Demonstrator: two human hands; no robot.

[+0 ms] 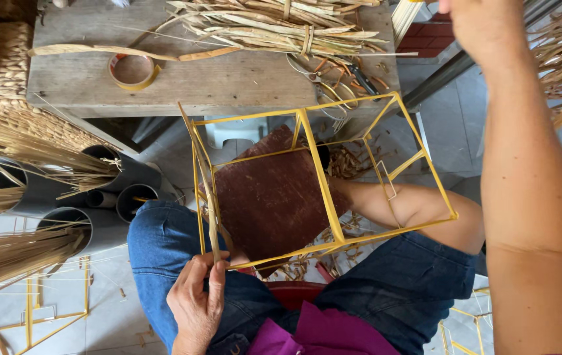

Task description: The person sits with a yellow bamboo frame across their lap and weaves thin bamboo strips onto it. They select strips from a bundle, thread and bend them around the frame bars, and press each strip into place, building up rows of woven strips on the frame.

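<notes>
A yellow wire frame [320, 177], box-shaped, is held across the lap in the centre of the frame, resting over the blue jeans [163, 243]. The left hand [197, 299], at lower centre-left, is closed around the frame's near corner, with a dried reed strip [203, 177] pinched against the upright bar. The right hand [475, 23] is raised to the upper right edge, mostly cut off; whether it is open or closed cannot be told. A dark brown board [271, 197] is seen through the frame. At the top, a wooden bench [228, 79] carries a bundle of dried reeds [268, 26], a roll of tape [133, 71] and scissors [333, 85]. At left, grey pipes [120, 174] hold straw stalks [24, 151].
</notes>
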